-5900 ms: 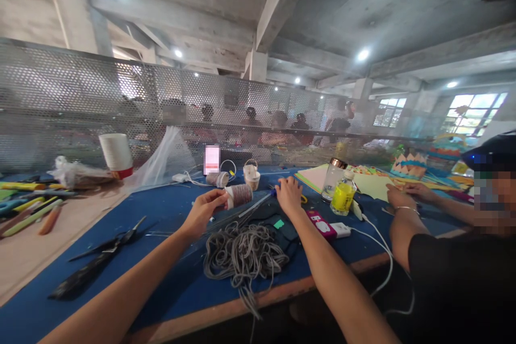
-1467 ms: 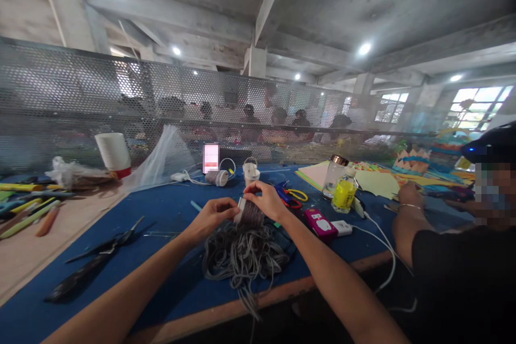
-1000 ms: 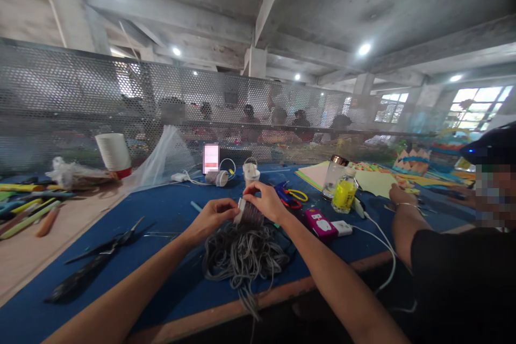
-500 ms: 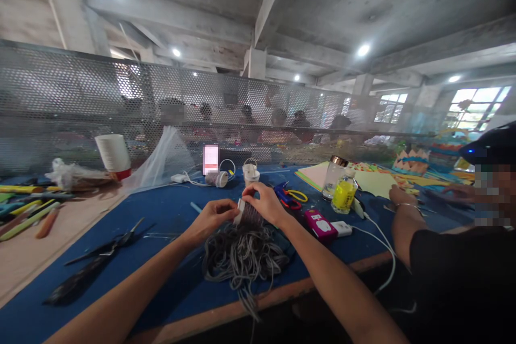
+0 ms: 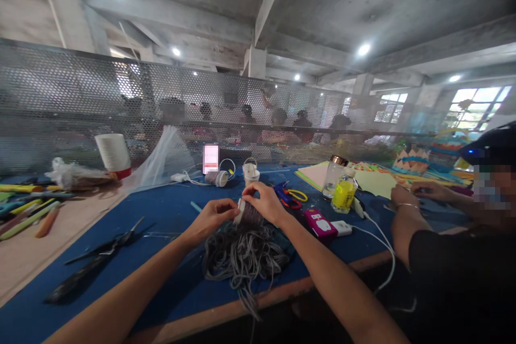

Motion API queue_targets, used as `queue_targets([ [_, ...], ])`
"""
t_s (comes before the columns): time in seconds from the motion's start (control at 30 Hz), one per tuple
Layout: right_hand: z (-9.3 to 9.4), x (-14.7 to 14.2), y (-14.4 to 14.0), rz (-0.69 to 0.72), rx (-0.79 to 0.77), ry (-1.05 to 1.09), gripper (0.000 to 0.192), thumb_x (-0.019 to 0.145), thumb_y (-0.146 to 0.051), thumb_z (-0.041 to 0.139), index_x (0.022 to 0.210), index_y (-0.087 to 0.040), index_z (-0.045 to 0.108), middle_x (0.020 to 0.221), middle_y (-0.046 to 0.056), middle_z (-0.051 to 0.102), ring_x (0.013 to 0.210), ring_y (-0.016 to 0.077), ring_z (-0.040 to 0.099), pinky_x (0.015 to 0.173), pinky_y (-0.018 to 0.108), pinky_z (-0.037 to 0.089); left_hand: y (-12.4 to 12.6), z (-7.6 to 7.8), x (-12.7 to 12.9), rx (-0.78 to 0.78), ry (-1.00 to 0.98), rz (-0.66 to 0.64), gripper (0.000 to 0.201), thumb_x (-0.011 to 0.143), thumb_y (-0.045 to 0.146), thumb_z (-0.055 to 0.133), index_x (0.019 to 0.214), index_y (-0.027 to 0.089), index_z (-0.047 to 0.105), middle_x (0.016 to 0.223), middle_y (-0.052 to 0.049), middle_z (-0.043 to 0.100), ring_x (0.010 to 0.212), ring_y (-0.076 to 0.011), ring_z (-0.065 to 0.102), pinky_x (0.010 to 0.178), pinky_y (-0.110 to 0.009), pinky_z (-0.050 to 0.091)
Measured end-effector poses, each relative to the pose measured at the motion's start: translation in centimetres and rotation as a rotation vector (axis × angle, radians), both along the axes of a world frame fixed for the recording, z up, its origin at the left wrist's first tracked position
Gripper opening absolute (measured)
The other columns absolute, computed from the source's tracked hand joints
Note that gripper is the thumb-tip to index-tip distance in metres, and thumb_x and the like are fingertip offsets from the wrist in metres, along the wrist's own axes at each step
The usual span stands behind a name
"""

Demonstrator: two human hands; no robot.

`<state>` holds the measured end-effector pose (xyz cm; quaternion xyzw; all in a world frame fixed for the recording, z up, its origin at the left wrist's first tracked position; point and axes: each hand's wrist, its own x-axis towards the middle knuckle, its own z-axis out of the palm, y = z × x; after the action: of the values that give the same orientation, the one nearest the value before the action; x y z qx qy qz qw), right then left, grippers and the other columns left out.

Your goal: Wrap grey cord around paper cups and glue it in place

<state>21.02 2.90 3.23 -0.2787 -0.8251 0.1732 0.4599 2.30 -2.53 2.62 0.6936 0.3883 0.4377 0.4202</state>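
Observation:
A white paper cup [image 5: 246, 214] wrapped in grey-brown cord lies tilted between my hands, its pale rim toward the left. My left hand [image 5: 215, 216] pinches at the rim with thumb and forefinger. From above and to the right, my right hand [image 5: 264, 201] grips the cup, with fingertips near the rim. Just below the cup, a loose heap of grey cord [image 5: 248, 258] spreads over the blue tabletop [image 5: 161, 263], and some strands hang over the front edge. Whether a strand runs between my fingertips is too small to tell.
Black-handled scissors [image 5: 97, 260] lie left. Behind stand a cord-wrapped cup [image 5: 216, 178], a handled white cup [image 5: 250, 173] and a lit phone [image 5: 210, 158]. Rightward are blue snips [image 5: 284, 193], a magenta charger [image 5: 320, 224], a yellow bottle [image 5: 344, 193] and a co-worker's hand [image 5: 403, 196].
My hands and the wrapped cup stay almost in place. At the right, the co-worker's hands have shifted and come closer together.

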Motion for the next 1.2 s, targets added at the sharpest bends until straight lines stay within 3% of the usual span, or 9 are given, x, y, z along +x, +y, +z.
queue_targets([
  [0.93,0.0,0.1,0.1,-0.015,-0.023,-0.001,0.008,0.081,-0.027,0.061,0.085,-0.02,0.063,0.083,0.0,0.064,0.079,0.0139,0.06,0.078,0.026,0.045,0.1,-0.4,-0.2,0.013,0.013,0.001,0.024,0.078,0.039,0.061,0.076,0.015,0.065,0.071,-0.001,0.061,0.07,-0.0163,0.054,0.069,-0.028,0.041],
  [1.2,-0.6,0.5,1.4,-0.03,-0.133,0.1,0.015,0.08,-0.031,0.061,0.085,-0.018,0.063,0.081,0.001,0.066,0.077,0.0133,0.061,0.078,0.025,0.046,-0.1,-0.1,0.1,0.007,0.015,-0.001,0.024,0.077,0.038,0.063,0.075,0.015,0.066,0.07,-0.001,0.062,0.068,-0.0156,0.054,0.067,-0.026,0.04],
])
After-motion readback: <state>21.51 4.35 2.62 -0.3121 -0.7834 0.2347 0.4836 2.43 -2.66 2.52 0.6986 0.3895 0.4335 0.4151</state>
